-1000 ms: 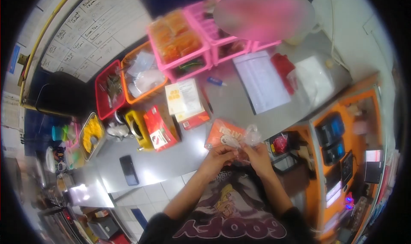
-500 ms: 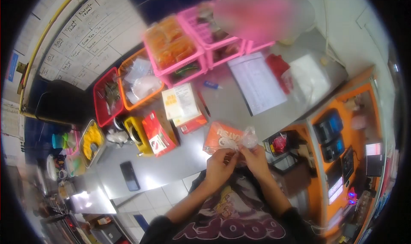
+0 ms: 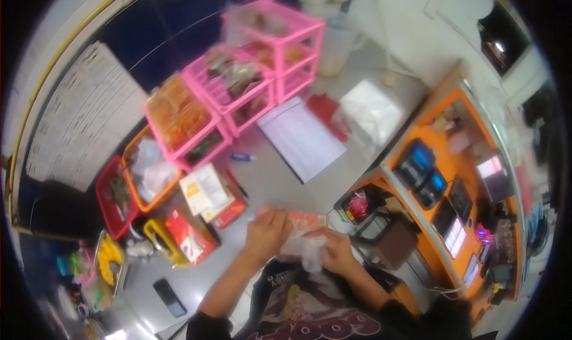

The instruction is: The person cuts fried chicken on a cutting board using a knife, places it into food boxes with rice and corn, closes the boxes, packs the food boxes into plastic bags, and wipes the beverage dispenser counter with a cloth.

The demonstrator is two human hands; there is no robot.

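Note:
An orange box with pale lettering (image 3: 314, 219) is close in front of my body, at the near edge of the steel table, with a clear plastic bag (image 3: 311, 253) around or against it. My left hand (image 3: 268, 233) is closed at the box's left side, its fingers pinching what looks like part of the bag. On the right, my right hand (image 3: 336, 250) grips the bag's bunched, hanging part. Blur hides the fingertips and the exact edges of the plastic.
Left on the steel table (image 3: 223, 274) are a phone (image 3: 170, 297), a yellow tape dispenser (image 3: 159, 244) and red-and-white boxes (image 3: 189, 236). Behind stand pink baskets (image 3: 220, 110). A paper sheet (image 3: 302, 140) lies centrally; an orange shelf unit (image 3: 396, 176) is at right.
My hands have moved apart from their close pinch over the orange box. The bag now hangs lower, by my right hand. My view has turned, shifting the table leftward and down.

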